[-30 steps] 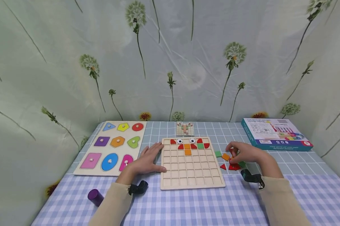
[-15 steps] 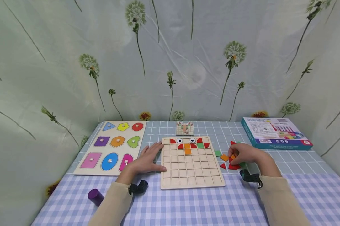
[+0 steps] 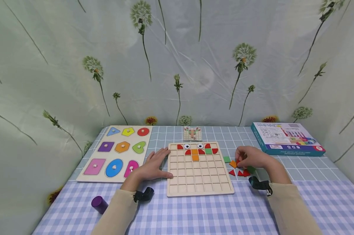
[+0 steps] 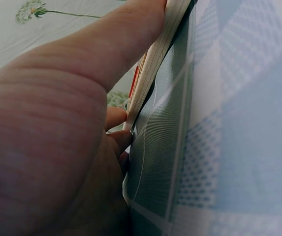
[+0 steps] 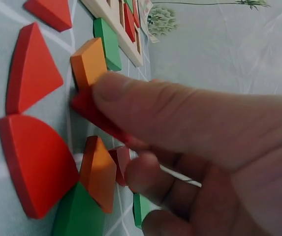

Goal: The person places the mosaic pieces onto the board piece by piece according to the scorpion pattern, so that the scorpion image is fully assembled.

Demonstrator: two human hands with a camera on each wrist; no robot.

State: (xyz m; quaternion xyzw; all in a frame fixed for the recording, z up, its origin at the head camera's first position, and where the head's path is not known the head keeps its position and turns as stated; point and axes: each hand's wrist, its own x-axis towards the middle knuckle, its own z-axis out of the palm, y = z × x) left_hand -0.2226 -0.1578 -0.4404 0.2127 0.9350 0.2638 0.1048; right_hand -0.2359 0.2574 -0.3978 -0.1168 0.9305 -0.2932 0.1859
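My left hand [image 3: 154, 168] lies at the left edge of a wooden grid board [image 3: 199, 181], fingers spread and thumb against its side. In the left wrist view the thumb [image 4: 116, 42] touches the board's edge. My right hand [image 3: 253, 158] is over loose pieces right of the board. Between its thumb and fingers it pinches a red piece [image 5: 95, 115], mostly covered by the thumb. Around it lie an orange piece [image 5: 87, 61], a green square [image 5: 109, 44], a red quarter-circle [image 5: 37, 162] and red triangles [image 5: 35, 73]. Red, orange, green and eye tiles [image 3: 195, 152] fill some top cells.
A pattern card [image 3: 192, 133] stands behind the board. To the left lies a shape puzzle with knobs [image 3: 90, 177], with a purple cylinder [image 3: 99, 205] nearer the front. A flat box [image 3: 288, 139] sits at the back right.
My right hand has shifted slightly left and up among the pieces, with a red piece now pinched. More red pieces show below it. The left hand and board stay put.
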